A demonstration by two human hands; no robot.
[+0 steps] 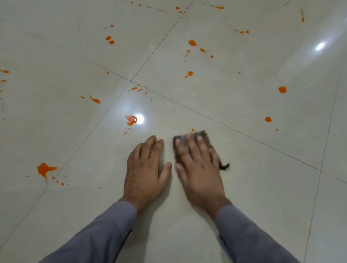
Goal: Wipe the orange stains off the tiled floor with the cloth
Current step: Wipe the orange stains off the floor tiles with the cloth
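The right hand (199, 165) presses flat, fingers straight, on the dark cloth (191, 139), likely to scrub a small orange stain (192, 130) at its far edge; the left hand (145, 169), open and holding nothing, seems to brace on the tiled floor (248, 181); no writing visible

The person wears a top with long sleeves. The left sleeve (99, 236) is a soft grey with a little purple in it, and the right sleeve (262, 252) is the same colour. The cloth of both looks smooth and plain, with no pattern or writing, and it has a few gentle folds. Each sleeve ends at the wrist. The left hand (145, 171) and the right hand (198, 172) are bare, with short nails and no rings.
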